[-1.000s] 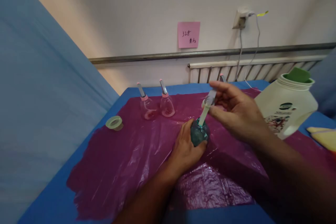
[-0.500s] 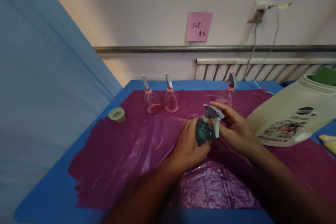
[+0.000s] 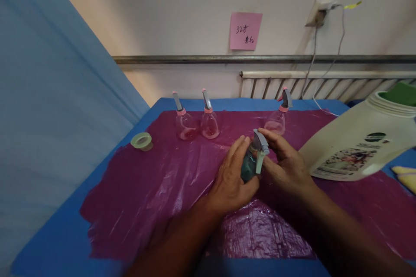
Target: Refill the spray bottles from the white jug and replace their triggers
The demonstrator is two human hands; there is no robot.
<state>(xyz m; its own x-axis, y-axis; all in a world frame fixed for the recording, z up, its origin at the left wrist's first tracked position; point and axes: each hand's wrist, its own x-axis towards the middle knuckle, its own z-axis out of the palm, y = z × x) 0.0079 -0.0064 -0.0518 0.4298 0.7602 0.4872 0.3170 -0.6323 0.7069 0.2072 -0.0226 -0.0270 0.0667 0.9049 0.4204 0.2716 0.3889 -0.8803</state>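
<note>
A small dark green spray bottle (image 3: 248, 168) with a grey spray head (image 3: 260, 142) and a pale green trigger is between my hands, above the purple plastic sheet. My left hand (image 3: 232, 177) wraps round the bottle's body from the left. At the right, my right hand (image 3: 289, 164) has its thumb and fingers round the spray head; part of their contact is hidden behind it. Just behind stands a clear spray bottle (image 3: 275, 124) with a pink collar. Two similar bottles, a left one (image 3: 186, 127) and a right one (image 3: 209, 125), hold a little pink liquid.
A large cream jug (image 3: 354, 143) with a green top stands close to my right forearm. On the left lies a pale green cup-like cap (image 3: 142, 140). The purple plastic sheet (image 3: 146, 199) covers much of the blue table (image 3: 48, 242). Something yellow (image 3: 406, 175) lies at the right edge.
The grey spray head has turned on the bottle, its trigger swinging left and more towards me. My right fingers have moved with it, while my left hand keeps its hold on the body.
</note>
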